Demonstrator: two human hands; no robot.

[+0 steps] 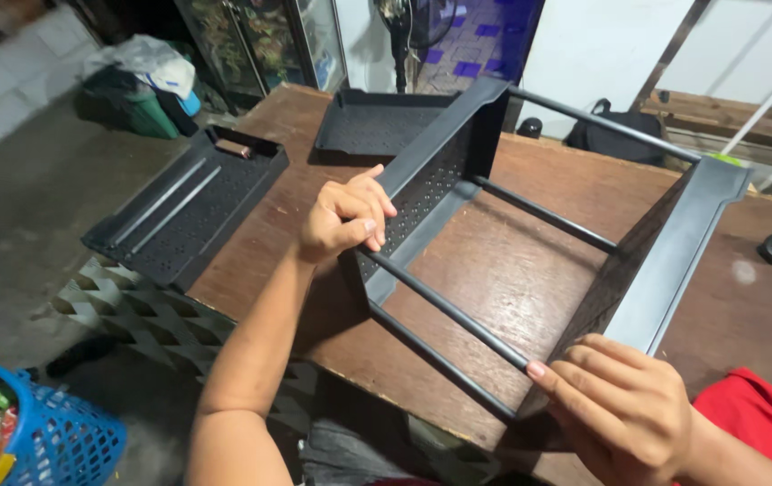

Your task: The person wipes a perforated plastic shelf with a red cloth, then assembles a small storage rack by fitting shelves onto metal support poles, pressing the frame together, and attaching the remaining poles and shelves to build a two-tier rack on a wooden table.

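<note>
Rack frame (530,243) lies on its side on the tabletop (530,288). Left hand (345,220) grips one perforated end panel (431,171); right hand (624,409) clasps the opposite panel (665,252). Rods (449,310) bridge both. Step, judged: seating rods. Next calls for steady, even inward pressure. Spare trays (192,202) nearby.

Dark plastic rack frame (530,234); on its side

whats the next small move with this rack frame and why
Probably press the right hand inward on the near shelf panel to seat the rods. The left hand already braces the far shelf panel, and the frame lies on its side on the wooden table, with two more loose trays beyond it.
</note>
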